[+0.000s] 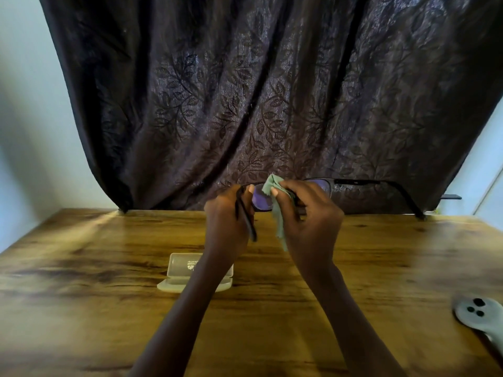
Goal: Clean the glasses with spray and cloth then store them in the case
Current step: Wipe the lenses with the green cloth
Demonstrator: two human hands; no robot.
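At centre frame, the left hand (pixel 227 210) pinched the dark thin-framed glasses (pixel 321 186) by their hinge corner. The right hand (pixel 307 210) fingers pressed a soft sage-green cloth (pixel 275 186) on one lens. Light and fragile, the frame looked best held at its rim.

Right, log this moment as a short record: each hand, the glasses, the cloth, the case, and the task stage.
left hand: holds the glasses by the frame end at the folded temple
right hand: grip on the cloth, pressing it to a lens
glasses: dark frame, held up above the table, one temple unfolded to the right
cloth: green, bunched, tail hanging down
case: pale, open, on the table below the left forearm
stage: wiping lenses; not yet stored
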